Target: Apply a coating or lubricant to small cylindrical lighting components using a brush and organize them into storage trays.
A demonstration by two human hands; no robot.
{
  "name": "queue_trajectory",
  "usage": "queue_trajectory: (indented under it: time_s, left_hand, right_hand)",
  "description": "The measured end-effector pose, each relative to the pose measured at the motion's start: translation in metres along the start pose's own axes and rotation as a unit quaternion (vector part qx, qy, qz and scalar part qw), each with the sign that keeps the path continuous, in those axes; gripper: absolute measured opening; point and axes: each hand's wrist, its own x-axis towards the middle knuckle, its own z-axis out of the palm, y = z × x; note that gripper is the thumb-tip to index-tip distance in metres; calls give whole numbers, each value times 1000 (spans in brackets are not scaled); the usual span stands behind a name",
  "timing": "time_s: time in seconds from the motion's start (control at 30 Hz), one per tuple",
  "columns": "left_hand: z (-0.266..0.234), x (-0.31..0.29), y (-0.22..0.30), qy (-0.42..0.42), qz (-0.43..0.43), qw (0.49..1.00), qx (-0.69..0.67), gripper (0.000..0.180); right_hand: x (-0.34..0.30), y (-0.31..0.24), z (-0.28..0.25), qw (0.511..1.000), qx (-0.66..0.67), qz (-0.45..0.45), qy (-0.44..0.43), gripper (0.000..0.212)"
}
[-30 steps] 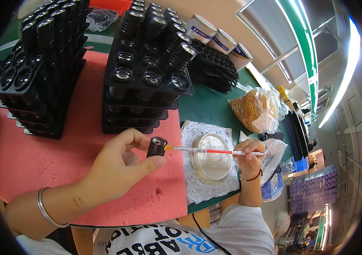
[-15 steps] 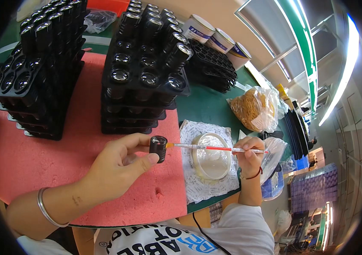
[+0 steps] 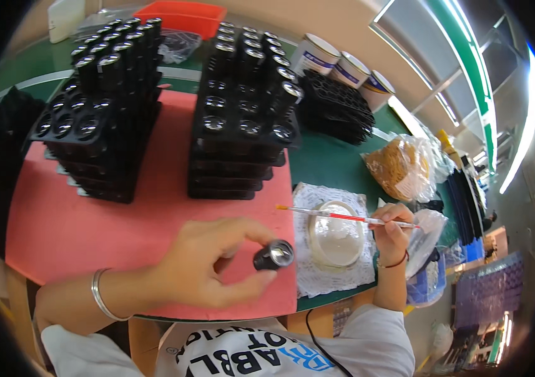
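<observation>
Between the thumb and fingers of my left hand (image 3: 214,264) is a small black cylinder (image 3: 274,255), its round glassy end tilted up toward me. My right hand (image 3: 393,230) grips a slim paintbrush (image 3: 340,217) with a clear and red handle. The brush lies nearly level above a round, pale, shiny dish (image 3: 336,242), and its yellowish tip is a little apart from the cylinder. Under the dish is a printed white sheet (image 3: 305,276). Beyond my left hand rise two stacks of black trays, the left stack (image 3: 91,157) and the right stack (image 3: 236,166), holding several similar cylinders.
A pink foam mat (image 3: 167,163) covers the near table. Farther back stand an orange-red bin (image 3: 182,22), several white tins (image 3: 314,56) and more empty black trays (image 3: 336,107). To the right are a bag of yellowish bands (image 3: 399,166) and a blue container (image 3: 428,286).
The brush tip has parted from the cylinder. My left hand has lowered and turned the cylinder so its glassy end shows. The whole view has shifted a little.
</observation>
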Motion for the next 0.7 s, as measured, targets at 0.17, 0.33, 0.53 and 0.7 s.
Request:
queue_trajectory:
  time_s: [0.17, 0.33, 0.53, 0.7]
  left_hand:
    - [-43, 4, 23, 149, 336, 911, 187, 41]
    - [-105, -3, 76, 487, 243, 794, 271, 19]
    - [-180, -17, 59, 418, 72, 828, 368, 18]
    - [-185, -15, 52, 368, -14, 826, 428, 21]
  right_hand:
    - [0, -1, 0, 1000, 18, -10, 11, 19]
    - [-3, -4, -4, 999, 3, -39, 32, 19]
    - [-2, -7, -2, 998, 2, -44, 33, 18]
    - [-2, -5, -6, 999, 1, -38, 30, 17]
